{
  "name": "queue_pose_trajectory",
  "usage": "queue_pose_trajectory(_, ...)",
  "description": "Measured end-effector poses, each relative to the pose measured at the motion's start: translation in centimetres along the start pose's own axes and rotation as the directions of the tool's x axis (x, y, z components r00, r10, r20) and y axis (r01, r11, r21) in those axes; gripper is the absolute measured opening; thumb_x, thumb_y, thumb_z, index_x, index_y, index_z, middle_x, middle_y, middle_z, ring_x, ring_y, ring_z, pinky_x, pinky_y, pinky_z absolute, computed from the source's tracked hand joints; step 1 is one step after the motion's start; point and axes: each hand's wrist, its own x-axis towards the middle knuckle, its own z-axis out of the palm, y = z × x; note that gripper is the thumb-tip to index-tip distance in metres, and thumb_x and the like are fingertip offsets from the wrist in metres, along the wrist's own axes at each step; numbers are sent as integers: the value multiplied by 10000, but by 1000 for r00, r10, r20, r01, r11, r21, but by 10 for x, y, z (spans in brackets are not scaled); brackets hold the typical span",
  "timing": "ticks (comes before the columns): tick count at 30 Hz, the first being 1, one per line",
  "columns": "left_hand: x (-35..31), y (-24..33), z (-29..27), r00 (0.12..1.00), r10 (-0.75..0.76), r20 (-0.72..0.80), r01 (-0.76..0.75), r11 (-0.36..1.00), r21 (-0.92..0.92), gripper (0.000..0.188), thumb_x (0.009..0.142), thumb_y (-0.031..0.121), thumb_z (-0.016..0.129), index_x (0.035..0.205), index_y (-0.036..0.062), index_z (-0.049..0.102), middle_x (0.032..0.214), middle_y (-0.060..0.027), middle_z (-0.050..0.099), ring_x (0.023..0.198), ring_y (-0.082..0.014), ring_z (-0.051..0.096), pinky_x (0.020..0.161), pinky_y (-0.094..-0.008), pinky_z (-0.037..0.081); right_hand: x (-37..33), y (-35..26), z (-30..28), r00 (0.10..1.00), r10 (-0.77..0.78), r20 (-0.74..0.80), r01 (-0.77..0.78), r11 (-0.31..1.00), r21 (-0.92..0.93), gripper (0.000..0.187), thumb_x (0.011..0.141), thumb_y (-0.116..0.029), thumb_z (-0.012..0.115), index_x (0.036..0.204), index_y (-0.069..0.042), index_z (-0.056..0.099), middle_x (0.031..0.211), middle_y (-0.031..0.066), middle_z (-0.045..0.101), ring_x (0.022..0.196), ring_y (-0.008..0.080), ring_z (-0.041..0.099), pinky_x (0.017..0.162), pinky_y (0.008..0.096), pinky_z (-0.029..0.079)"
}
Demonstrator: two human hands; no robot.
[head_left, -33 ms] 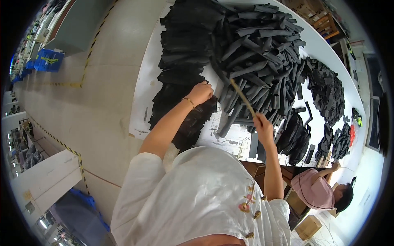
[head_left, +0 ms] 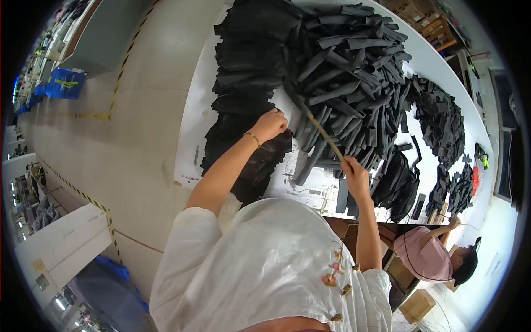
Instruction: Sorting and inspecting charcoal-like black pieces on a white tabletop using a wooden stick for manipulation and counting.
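My left hand (head_left: 271, 125) is closed at the right edge of a long row of overlapping black pieces (head_left: 243, 72), probably fabric or leather. Whatever lies between its fingers is hidden. My right hand (head_left: 357, 176) grips one end of a thin yellowish stick (head_left: 326, 137), which slants up and to the left. At the stick's far tip is a dark strip (head_left: 295, 95), lying between the row and a heap of loose dark grey strips (head_left: 359, 72). I cannot tell whether the strip is fixed to the stick.
On the white table (head_left: 193, 124), a second black heap (head_left: 440, 122) and a black bag-like bundle (head_left: 397, 185) lie to the right. Another person (head_left: 426, 252) in pink works at the right. A blue bin (head_left: 65, 83) stands across the floor at the far left.
The stick's far tip has swung slightly down and to the left. Both hands stay almost in place.
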Motion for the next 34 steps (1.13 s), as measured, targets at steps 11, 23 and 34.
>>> queue_pose_trajectory(11,-10,16,-36,979,-14,-203,-33,973,-229,118,830,169,614,880,88,684,928,-36,573,933,-231,508,877,-335,422,-17,4,-2,990,-142,3,141,983,-114,193,837,-167,646,991,-56,679,782,154,656,670,313,636,600,364,486)
queue_pose_trajectory(23,-18,105,-37,866,264,-424,-331,939,-93,50,711,177,701,750,153,680,1004,-27,567,1060,-283,497,889,-374,419,6,-32,53,978,-207,32,204,976,73,265,848,-91,592,1104,-24,594,810,223,633,731,348,634,617,392,486)
queue_pose_trajectory(34,-51,93,17,830,-551,84,-263,-520,-813,302,913,254,593,1139,55,570,1132,-170,603,1094,-370,556,941,-487,443,-7,-70,116,962,-243,-124,263,947,183,372,847,-37,578,1218,-53,546,857,233,642,739,319,661,622,350,491)
